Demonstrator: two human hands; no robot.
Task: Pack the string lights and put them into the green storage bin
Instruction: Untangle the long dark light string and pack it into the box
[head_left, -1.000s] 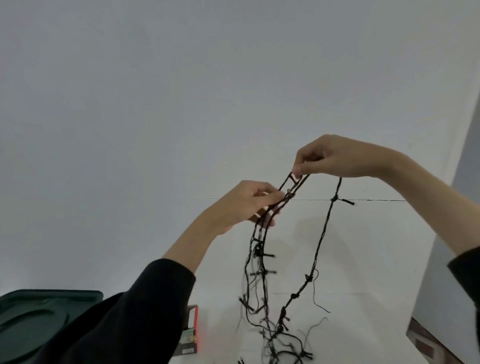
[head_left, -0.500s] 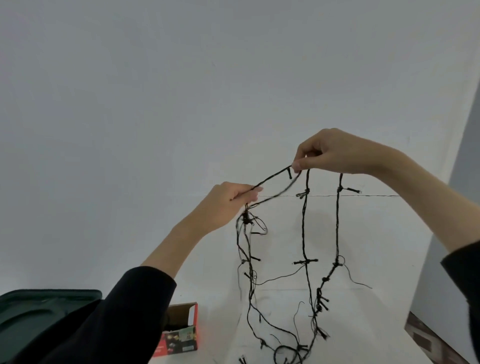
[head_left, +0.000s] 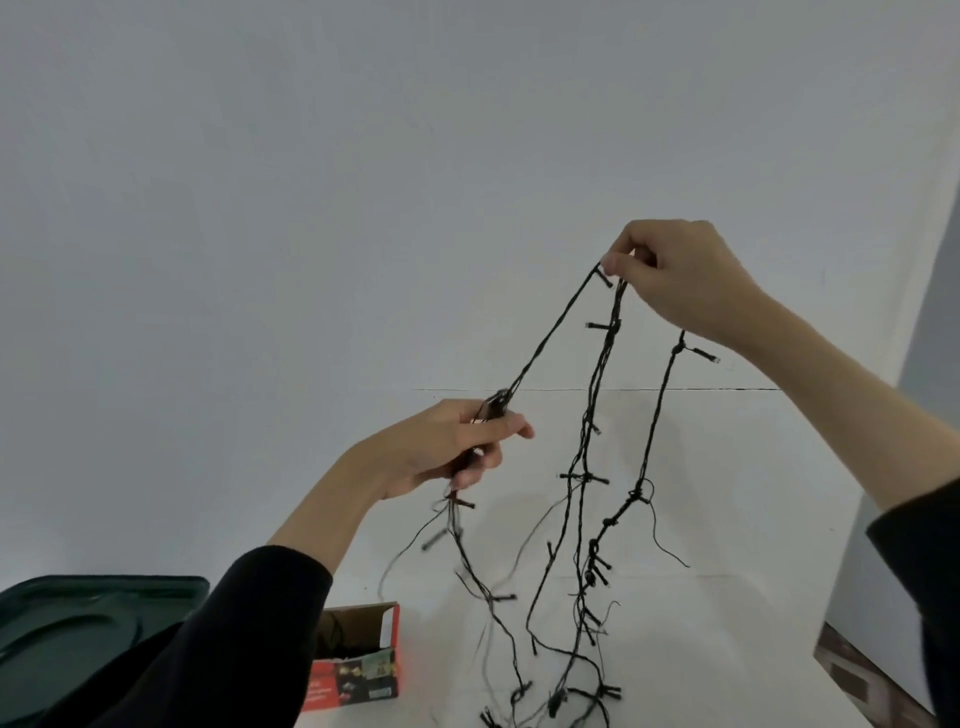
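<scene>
The white counter (head_left: 727, 649) fills the lower right of the frame. The green storage bin (head_left: 78, 634) sits at the lower left, partly behind my dark sleeve. The string lights (head_left: 597, 374) hang at centre in dark strands, their tails trailing onto the counter. A red box (head_left: 358, 675) lies open just right of the bin. My left grip (head_left: 441, 447) curls round a bunched strand; my right grip (head_left: 680, 280), higher up, pinches the top loop.

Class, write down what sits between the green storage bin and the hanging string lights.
In the head view, an open red cardboard box stands between the green storage bin and the dangling string lights, partly behind the left sleeve.
</scene>
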